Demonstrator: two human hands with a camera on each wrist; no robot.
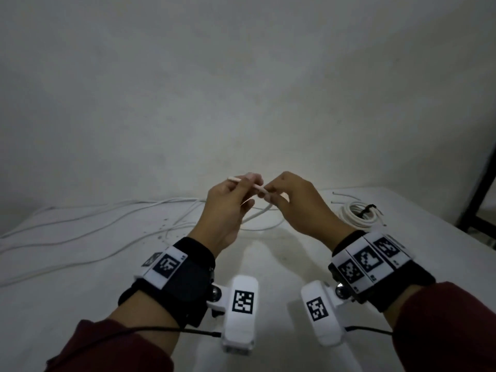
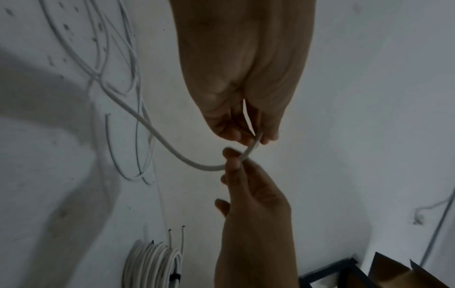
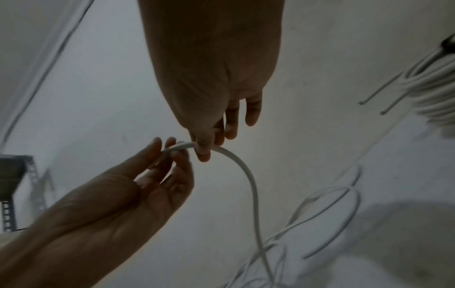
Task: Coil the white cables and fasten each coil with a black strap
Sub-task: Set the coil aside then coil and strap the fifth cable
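Both hands are raised above the white table [image 1: 271,261] and hold one white cable [image 1: 256,216] close to its end. My left hand [image 1: 251,183] pinches it, and the short free end [image 1: 233,179] sticks out to the left. My right hand [image 1: 268,193] pinches the same cable right beside it. In the left wrist view the cable [image 2: 172,151] sags in a curve from the fingers down to the table. In the right wrist view the cable [image 3: 248,175] arcs down from my thumb. A finished coil [image 1: 358,216] with a black strap [image 1: 366,209] lies at the right.
Long loose runs of white cable [image 1: 107,218] lie across the left and middle of the table. A dark metal frame [image 1: 480,197] stands past the table's right edge. A pale wall rises behind the table.
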